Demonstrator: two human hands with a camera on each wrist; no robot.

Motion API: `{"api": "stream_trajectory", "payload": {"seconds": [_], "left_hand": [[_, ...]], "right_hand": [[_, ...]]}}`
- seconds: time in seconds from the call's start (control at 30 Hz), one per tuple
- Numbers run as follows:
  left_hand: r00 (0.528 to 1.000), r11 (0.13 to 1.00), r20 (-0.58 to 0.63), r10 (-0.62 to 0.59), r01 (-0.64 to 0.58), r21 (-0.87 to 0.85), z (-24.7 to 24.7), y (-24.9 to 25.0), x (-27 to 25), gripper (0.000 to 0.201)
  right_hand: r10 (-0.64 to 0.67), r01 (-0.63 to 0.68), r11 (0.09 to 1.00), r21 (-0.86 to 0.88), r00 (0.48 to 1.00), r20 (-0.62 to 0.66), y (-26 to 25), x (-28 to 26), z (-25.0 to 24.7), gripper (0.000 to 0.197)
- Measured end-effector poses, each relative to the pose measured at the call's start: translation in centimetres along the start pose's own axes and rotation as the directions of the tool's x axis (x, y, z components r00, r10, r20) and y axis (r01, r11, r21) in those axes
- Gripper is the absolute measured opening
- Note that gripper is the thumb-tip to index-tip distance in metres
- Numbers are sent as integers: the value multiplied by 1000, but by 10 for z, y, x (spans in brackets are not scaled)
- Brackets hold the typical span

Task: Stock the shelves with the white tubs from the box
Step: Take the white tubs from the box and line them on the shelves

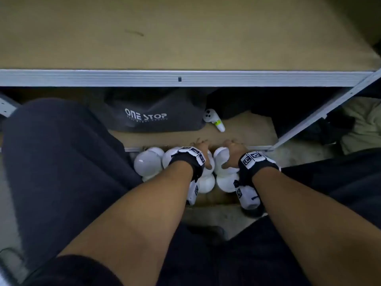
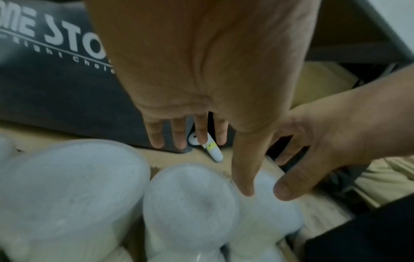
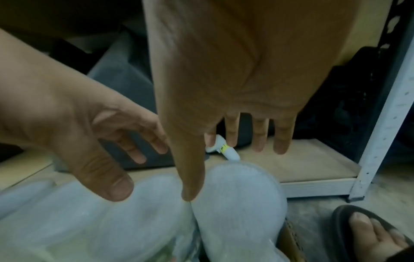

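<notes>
Both hands down over the white tubs (image 1: 147,163), which stand packed upright in the box (image 3: 291,237) on the floor, directly below the palms, lids facing up. Left hand (image 1: 203,150) hovers palm-down with fingers spread and straight, thumb hanging toward the gap between two lids; holds nothing. Right hand (image 1: 234,150) is the same: fingers spread wide, thumb tip just above the seam between two neighbouring tubs, nothing gripped. In the wrist views neither thumb clearly presses a lid; contact cannot be confirmed. Key relation: tubs lie straight under both hands, long axes vertical, so the coming reach looks like a plain drop and a grasp round the lid rim from above. Each hand sits over its own tub, equally near; the outermost tubs on the left are further from either hand. Lower shelf (image 1: 255,129) lies just beyond the box, ahead of the fingertips, so a lifted tub would travel forward and slightly up. Obstructions, judged: dark bag (image 1: 152,112) marked ONE STOP fills the left part of that shelf, and a small white controller (image 1: 214,120) lies on the board right ahead of the hands; bare board shows mainly to the right, near the metal upright (image 3: 385,127). Upper shelf (image 1: 185,38) is bare wood, its metal edge overhead. Tubs are tightly packed, so finger room between lids looks scant
</notes>
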State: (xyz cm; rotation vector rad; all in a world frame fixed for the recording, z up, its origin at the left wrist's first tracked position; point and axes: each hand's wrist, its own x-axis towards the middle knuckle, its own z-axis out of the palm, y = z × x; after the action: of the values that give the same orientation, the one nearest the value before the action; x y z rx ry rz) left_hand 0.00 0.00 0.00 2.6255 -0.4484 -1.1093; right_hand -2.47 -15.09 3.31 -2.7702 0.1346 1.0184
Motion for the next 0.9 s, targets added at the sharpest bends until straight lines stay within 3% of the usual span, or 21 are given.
{"api": "stream_trajectory", "payload": {"seconds": [0.1, 0.17, 0.27, 0.37, 0.67, 0.9], "left_hand": [[999, 988, 41, -2, -4, 155, 16, -9, 24, 73], [999, 988, 52, -14, 5, 155, 22, -12, 19, 94], [999, 981, -50, 2, 8, 194, 20, -13, 13, 113], [996, 965, -87, 20, 4, 264, 25, -10, 11, 107], [995, 982, -99, 22, -3, 189, 12, -1, 1, 103], [988, 1000, -151, 16, -17, -9, -29, 9, -25, 96]], "right_hand": [[-6, 10, 998, -66, 998, 67, 2, 15, 9, 75], [30, -25, 997, -67, 996, 84, 1, 15, 12, 94], [71, -65, 996, -65, 992, 101, 6, 18, 17, 112], [125, -117, 989, -91, 988, 87, 0, 19, 21, 105], [132, -131, 990, -45, 991, 7, -6, 11, 15, 89], [112, -112, 993, -29, 994, -1, -13, -11, -26, 84]]}}
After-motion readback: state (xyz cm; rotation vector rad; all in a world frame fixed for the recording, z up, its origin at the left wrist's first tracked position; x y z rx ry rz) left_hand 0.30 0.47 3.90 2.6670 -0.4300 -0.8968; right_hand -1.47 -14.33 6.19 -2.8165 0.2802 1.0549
